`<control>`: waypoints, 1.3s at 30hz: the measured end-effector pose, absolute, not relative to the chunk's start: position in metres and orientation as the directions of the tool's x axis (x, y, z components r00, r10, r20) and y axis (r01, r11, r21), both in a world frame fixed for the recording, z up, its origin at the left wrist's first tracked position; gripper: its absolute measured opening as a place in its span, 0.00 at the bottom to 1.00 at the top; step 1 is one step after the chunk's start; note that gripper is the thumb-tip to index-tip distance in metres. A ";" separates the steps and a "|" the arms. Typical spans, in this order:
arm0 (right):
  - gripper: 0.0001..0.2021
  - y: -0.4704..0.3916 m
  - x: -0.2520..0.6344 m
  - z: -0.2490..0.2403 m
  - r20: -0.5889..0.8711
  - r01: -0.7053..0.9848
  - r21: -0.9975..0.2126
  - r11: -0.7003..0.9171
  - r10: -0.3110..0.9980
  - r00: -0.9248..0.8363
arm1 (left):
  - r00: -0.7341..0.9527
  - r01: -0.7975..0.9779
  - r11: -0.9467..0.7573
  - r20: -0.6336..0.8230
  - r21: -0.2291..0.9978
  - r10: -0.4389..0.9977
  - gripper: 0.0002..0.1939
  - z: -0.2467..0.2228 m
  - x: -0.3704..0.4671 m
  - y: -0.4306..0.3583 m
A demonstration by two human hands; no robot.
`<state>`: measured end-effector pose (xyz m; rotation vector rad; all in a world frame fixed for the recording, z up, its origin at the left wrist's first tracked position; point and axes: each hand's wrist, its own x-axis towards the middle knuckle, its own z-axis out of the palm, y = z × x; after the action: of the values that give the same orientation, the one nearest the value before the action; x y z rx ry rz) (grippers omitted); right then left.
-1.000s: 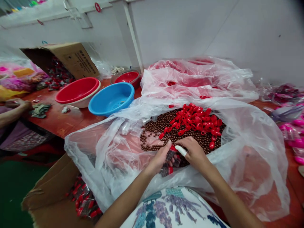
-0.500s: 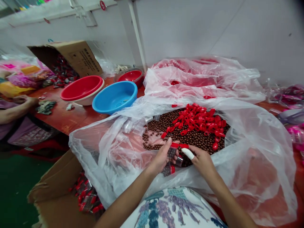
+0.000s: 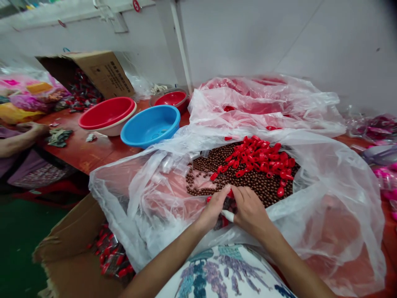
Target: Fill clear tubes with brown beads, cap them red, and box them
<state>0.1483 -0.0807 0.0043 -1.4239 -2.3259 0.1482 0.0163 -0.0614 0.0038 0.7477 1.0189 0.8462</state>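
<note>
My left hand [image 3: 214, 207] is closed around a small transparent bottle [image 3: 228, 204] of brown beads, mostly hidden by the fingers. From the right, my right hand [image 3: 252, 209] presses against it, fingers closed over a red cap [image 3: 230, 193] at its top. A white cover sits on one finger of my right hand. Beneath both hands lies a mass of brown beads [image 3: 269, 188] in an opened plastic bag [image 3: 331, 178]. Red caps [image 3: 257, 153] are heaped on the beads. Another red-capped bottle shows partly below my hands.
A blue basin [image 3: 151, 127] and a red basin [image 3: 107, 114] stand left on the red table [image 3: 89, 155]. Filled red-capped bottles lie in a carton [image 3: 71, 248] at lower left. Another carton [image 3: 104, 74] lies tipped behind. A co-worker's arm [image 3: 21, 140] is at far left.
My right hand has moved left and closed in against my left hand, bringing the red cap onto the bottle. The bottle is now more hidden.
</note>
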 end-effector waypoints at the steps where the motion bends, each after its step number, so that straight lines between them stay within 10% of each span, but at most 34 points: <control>1: 0.26 -0.079 0.148 0.003 0.295 0.830 -0.275 0.485 0.864 -0.408 | 0.247 -0.256 0.454 -0.396 0.854 0.884 0.20 0.002 0.016 -0.062; 8: 0.24 -0.069 0.151 -0.004 0.348 0.767 -0.189 0.613 0.772 -0.532 | 0.164 -0.375 0.495 -0.470 0.784 0.867 0.14 0.001 0.015 -0.065; 16: 0.32 -0.066 0.149 0.006 0.308 0.702 -0.405 0.586 0.810 -0.498 | 0.261 -0.453 0.640 -0.594 0.621 0.761 0.20 0.013 0.012 -0.061; 23: 0.22 -0.067 0.146 0.006 0.320 0.712 -0.274 0.647 0.759 -0.566 | 0.267 -0.441 0.635 -0.583 0.634 0.767 0.21 0.008 0.013 -0.073; 27: 0.25 -0.075 0.149 0.002 0.325 0.692 -0.365 0.623 0.782 -0.532 | 0.369 -0.140 0.557 -0.479 0.819 0.797 0.24 0.016 -0.006 -0.068; 30: 0.30 -0.088 0.154 0.000 0.245 0.685 -0.444 0.577 0.814 -0.527 | 0.305 0.253 0.182 -0.257 0.950 0.917 0.23 0.022 -0.042 -0.042; 34: 0.34 -0.097 0.163 0.002 0.104 0.671 -0.499 0.549 0.806 -0.582 | 0.013 0.831 0.024 -0.062 0.556 0.998 0.18 0.012 -0.098 0.003; 39: 0.11 -0.079 0.178 0.005 -0.026 0.725 -0.555 0.408 0.862 -0.505 | 0.097 0.866 0.001 -0.171 0.500 0.980 0.24 -0.010 -0.129 0.025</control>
<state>0.1777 -0.0791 0.0047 -1.3891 -2.4020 0.7486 -0.1291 0.0255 -0.0100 1.8986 1.8026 0.3121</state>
